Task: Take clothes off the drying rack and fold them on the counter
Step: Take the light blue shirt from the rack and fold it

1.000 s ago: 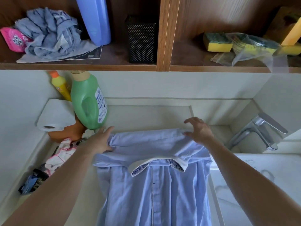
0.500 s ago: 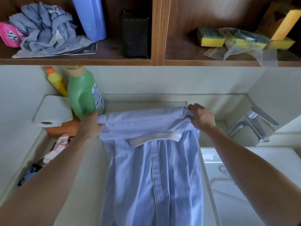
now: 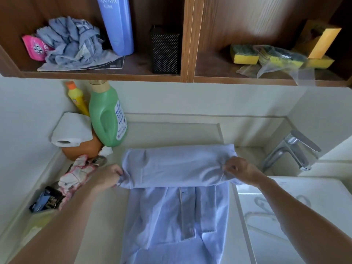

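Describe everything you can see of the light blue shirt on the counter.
The light blue shirt looks like thin woven cloth, slightly creased. Its far part is folded over into a band lying across the pale counter; the rest lies flat toward the camera, with a vertical placket strip showing down the middle. The left hand grips the band's left end, and the right hand pinches its right end. Its near end runs out of view.

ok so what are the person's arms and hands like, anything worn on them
Both the left hand and the right hand are bare, no gloves. The left forearm and right forearm are uncovered down to the frame's edge, so no sleeve shows. No watch or bracelet at either wrist, and no ring that I can make out.
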